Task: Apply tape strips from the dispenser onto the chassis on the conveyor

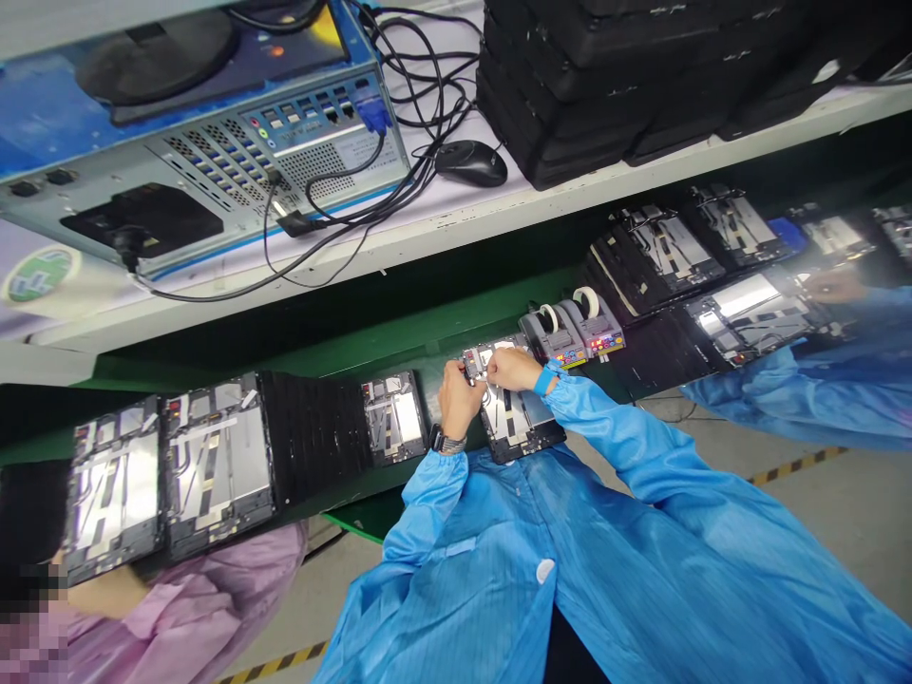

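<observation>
An opened tablet (514,418), its battery and flex cables showing, lies on the bench at my waist. My left hand (460,399) rests at its upper left edge, thumb and fingers drawn together. Across the upper part of the tablet reaches my right hand (514,369), wearing a blue wrist strap, its fingertips pinched near the left hand's. Whatever is between the fingertips is too small to make out. Just beyond my right hand stand two grey tape dispensers (570,332) with white rolls and lit displays.
Left of me another opened tablet (395,416) leans against a row of black tablets (317,432). A co-worker in pink sits at left, one in blue at right. A shelf edge (427,223) overhangs the bench, carrying a computer case (235,171), a mouse (470,163) and black trays (570,104).
</observation>
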The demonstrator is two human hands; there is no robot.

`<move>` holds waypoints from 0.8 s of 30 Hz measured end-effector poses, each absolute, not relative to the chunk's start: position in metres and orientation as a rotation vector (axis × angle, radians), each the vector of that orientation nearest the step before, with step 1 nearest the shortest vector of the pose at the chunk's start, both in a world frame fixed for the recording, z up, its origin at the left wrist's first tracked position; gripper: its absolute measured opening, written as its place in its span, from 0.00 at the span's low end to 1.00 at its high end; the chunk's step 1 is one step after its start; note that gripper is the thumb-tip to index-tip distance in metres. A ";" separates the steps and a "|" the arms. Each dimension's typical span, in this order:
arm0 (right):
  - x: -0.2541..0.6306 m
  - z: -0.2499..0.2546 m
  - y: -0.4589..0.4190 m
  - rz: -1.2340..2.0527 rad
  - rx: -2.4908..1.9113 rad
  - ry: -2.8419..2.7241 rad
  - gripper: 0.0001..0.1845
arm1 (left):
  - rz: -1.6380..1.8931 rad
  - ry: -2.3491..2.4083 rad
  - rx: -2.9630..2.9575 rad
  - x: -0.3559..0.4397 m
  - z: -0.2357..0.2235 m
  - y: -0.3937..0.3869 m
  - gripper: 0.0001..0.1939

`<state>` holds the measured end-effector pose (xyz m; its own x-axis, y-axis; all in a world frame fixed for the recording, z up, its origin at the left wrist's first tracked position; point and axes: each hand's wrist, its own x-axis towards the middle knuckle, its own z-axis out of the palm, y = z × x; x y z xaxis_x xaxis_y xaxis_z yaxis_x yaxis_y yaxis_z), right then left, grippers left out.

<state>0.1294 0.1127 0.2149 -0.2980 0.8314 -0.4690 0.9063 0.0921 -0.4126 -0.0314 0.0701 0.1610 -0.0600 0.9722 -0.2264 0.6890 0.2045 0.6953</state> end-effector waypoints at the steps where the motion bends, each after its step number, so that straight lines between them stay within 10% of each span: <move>1: 0.131 0.216 0.112 -1.010 1.783 2.225 0.09 | 0.578 1.795 1.532 -0.032 0.158 0.070 0.23; 15: 0.179 0.196 0.096 -1.438 2.161 2.030 0.10 | 0.973 1.611 1.658 -0.043 0.166 0.030 0.14; 24: 0.180 0.184 0.084 -1.385 2.338 1.961 0.09 | 0.285 1.233 2.403 -0.008 0.185 -0.002 0.28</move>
<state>0.1796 0.0837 0.1836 -0.0151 0.8934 -0.4490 0.7217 -0.3010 -0.6234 -0.0083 -0.0018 0.1850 0.5849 0.8110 -0.0103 0.7244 -0.5167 0.4563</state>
